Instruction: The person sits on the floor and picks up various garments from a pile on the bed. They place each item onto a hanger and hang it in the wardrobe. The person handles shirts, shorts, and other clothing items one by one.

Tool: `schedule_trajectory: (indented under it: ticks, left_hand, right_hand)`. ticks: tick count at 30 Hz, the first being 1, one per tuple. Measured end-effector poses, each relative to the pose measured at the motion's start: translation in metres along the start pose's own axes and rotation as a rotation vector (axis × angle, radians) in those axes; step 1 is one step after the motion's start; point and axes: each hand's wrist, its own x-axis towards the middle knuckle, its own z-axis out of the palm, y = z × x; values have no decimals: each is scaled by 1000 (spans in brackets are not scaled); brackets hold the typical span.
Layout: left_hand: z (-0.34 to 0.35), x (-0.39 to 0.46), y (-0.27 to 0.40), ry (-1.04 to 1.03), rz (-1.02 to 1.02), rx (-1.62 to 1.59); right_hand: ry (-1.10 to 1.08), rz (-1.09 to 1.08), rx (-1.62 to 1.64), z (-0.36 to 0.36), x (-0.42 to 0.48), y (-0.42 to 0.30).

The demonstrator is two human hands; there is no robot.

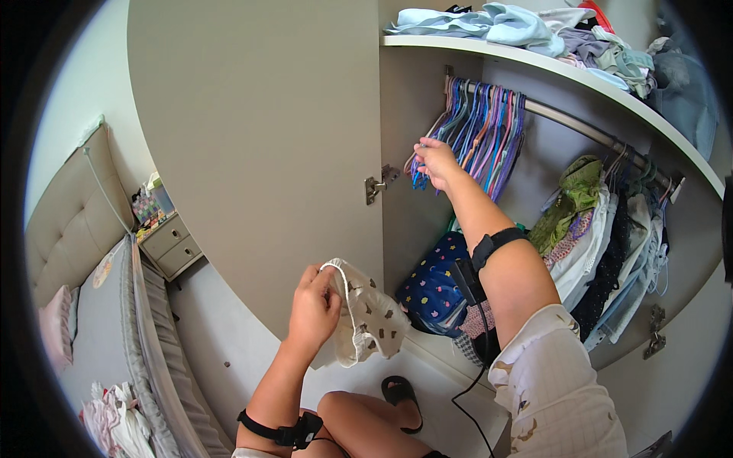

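Observation:
My left hand (316,306) grips the elastic waistband of a cream cloth garment (378,320) with brown printed shapes, which hangs down to the right of the fingers. Inside the open wardrobe, my right hand (435,163) is raised to the lower left ends of a row of coloured clothes hangers (481,131). Its fingers are partly curled there, and whether they grasp a hanger is unclear. The bare hangers, mostly blue and purple, crowd the left end of a metal rail (572,121).
Clothes (607,246) hang at the rail's right end. Folded garments lie on the shelf (515,52) above. A navy patterned bag (435,286) sits at the wardrobe's bottom. The wardrobe door (257,143) stands open leftward; a black cable (472,383) trails from my right arm. A bed (103,320) is left.

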Motion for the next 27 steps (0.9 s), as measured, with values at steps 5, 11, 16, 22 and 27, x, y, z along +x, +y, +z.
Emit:
schedule_trajectory:
  ticks: [5, 11, 16, 22, 27]
  left_hand:
    - [7, 6, -6, -17, -9, -40]
    - [5, 1, -9, 1, 7, -41]
    - [-2, -9, 1, 38, 34, -20]
    - [-16, -30, 10, 63, -66, -65]
    - [-34, -54, 6, 110, -110, -168]
  right_hand:
    - [276, 110, 247, -14, 19, -1]
    - [25, 195, 383, -47, 9, -30]
    - [-31, 79, 332, -53, -12, -47]
    - [-424, 80, 444, 2, -111, -16]
    - [-730, 215, 435, 65, -247, 26]
